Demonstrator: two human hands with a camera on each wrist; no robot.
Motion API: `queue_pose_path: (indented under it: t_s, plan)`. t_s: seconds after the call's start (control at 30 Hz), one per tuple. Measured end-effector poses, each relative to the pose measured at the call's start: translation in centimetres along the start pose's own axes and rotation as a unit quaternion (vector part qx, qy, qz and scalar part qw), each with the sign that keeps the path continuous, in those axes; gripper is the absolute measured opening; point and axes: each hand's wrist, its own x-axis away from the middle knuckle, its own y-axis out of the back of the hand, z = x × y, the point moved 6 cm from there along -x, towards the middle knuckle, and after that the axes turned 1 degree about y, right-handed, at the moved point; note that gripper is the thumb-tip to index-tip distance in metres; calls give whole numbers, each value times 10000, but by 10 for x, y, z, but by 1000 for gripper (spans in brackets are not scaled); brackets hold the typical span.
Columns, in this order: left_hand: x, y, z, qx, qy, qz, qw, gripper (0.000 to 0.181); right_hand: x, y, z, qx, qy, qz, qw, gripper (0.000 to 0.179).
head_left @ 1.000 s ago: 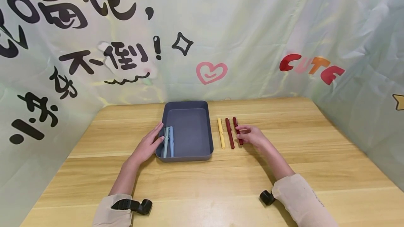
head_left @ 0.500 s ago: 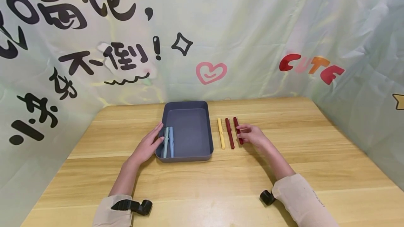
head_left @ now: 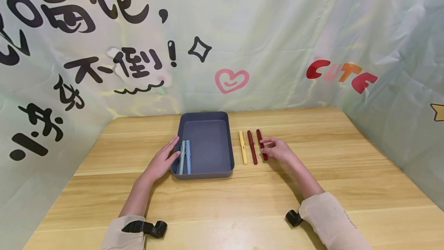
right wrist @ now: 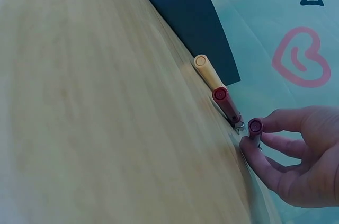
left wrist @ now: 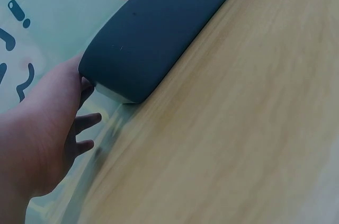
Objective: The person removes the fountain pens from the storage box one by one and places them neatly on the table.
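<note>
My right hand (head_left: 277, 149) pinches the lower part of a dark red capped pen (head_left: 259, 135) between thumb and fingers. That pen, the rightmost of three, shows end-on in the right wrist view, apart from its neighbour. Left of it lie another dark red pen (head_left: 252, 147) and a yellow pen (head_left: 243, 147). Along the left wall of a dark blue-grey tray (head_left: 209, 146) my left hand (head_left: 161, 161) rests with fairly straight fingers, thumb at the rim. A grey-green pen (head_left: 182, 157) and a light blue pen (head_left: 188, 157) lie inside the tray, on its left side.
The wooden table (head_left: 222, 211) carries the tray at its back middle, with the pens to its right. A printed curtain (head_left: 270, 30) rises behind the table and along both sides. A black wrist camera (head_left: 294, 218) is strapped at each sleeve.
Hardly anything differs. The right hand keeps its pinch on the rightmost dark red pen, which has shifted very slightly. The left hand, tray and other pens hold their places.
</note>
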Motion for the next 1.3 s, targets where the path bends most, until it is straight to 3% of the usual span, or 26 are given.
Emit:
queue_pose_path:
  t_s: [1.3]
  plan:
    - [0, -1, 2, -72, -71, -33, 9999, 54, 0, -2, 1, 358, 106, -268, 9989, 35]
